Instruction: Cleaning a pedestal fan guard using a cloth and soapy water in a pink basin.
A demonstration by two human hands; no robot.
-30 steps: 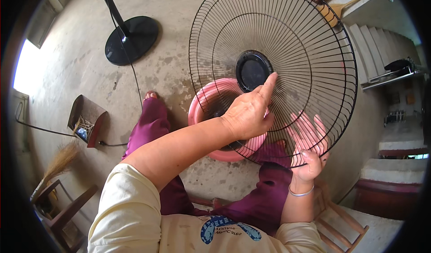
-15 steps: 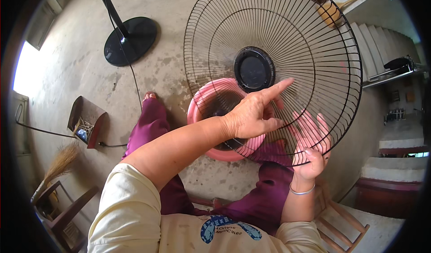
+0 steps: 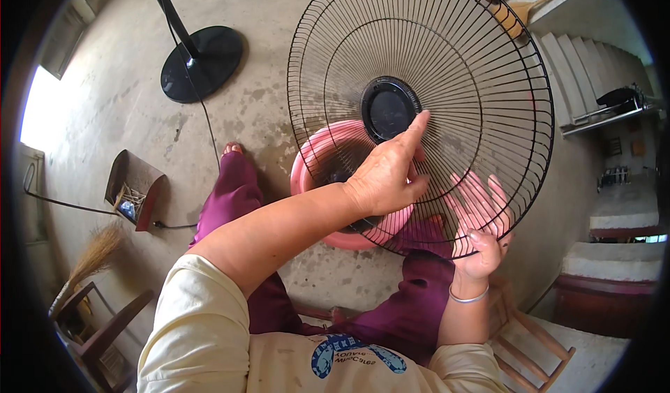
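A round black wire fan grille (image 3: 481,107) tilts up in front of me, with a dark disc (image 3: 389,110) at its middle. My right hand (image 3: 483,252), a bangle on its wrist, grips the lower right rim: thumb on the near side, fingers spread behind the wires. Across the near face lies my left hand (image 3: 386,174), index finger stretched toward the disc's lower right edge and thumb apart. Its other fingers are partly hidden, and no object shows in it. Behind the grille a pink basin (image 3: 301,176) stands on the floor; its dark contents cannot be made out through the wires.
A black stand with a round base (image 3: 202,65) rises at the far left, a cable running from it. Left of my legs are a dustpan (image 3: 155,183) with litter and a straw broom (image 3: 94,250). Wooden seats (image 3: 537,344) flank me; stairs (image 3: 574,72) are at right.
My left hand has slid left along the grille, its index fingertip moving up to the disc's edge. The grille has shifted slightly left and tilted, with my right hand still on the rim.
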